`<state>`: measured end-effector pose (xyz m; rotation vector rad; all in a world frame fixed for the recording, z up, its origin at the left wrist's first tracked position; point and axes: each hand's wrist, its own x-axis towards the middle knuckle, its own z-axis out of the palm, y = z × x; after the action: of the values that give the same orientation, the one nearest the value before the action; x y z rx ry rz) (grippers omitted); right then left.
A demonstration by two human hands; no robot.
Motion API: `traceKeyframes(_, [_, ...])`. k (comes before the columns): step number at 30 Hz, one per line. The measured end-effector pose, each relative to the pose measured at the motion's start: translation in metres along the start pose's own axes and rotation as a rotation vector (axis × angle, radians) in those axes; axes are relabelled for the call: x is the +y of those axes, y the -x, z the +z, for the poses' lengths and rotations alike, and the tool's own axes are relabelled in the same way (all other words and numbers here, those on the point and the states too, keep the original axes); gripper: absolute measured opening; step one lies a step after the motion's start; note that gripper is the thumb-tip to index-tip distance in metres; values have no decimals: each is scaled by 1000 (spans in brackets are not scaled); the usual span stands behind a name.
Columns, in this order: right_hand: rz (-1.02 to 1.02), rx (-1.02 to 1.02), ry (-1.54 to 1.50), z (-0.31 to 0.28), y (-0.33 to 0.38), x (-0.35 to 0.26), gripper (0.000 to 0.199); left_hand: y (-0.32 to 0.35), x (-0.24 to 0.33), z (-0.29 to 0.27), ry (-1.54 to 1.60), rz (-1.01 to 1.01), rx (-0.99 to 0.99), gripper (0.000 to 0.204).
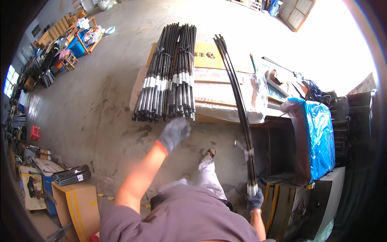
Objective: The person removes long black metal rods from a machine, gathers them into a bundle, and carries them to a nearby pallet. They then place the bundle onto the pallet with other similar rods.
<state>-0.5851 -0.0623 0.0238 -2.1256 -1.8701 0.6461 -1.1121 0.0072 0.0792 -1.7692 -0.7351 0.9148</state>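
Observation:
My right hand (255,200), in a dark grey glove, is closed around the lower end of a slim bunch of long black rods (238,97). The bunch slants up and away, and its far end passes over the right part of a plastic-wrapped stack. My left hand (175,134), in a grey glove with a red cuff, is just off the near ends of two tied bundles of black rods (163,80). Its fingers look loosely spread, slightly blurred, with nothing seen in them. Both bundles carry white bands and rest on the wrapped stack (219,94).
Cardboard (205,56) covers part of the stack's top. A blue plastic-covered block (320,139) stands at right, above dark boxes (286,209). At lower left, a carton (76,205) bears a small bundle of dark rods (71,175). A red stool (35,132) is farther left.

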Motion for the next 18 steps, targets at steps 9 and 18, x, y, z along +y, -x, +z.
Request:
traceKeyframes(9, [-121,-276,-153,114,-319,-171,47,105,163,-21,-1454,1613,68,7])
traceKeyframes(18, [76,-607,-468,259,-507,-403,36,72,183,-83,-1207,1670,-76,5])
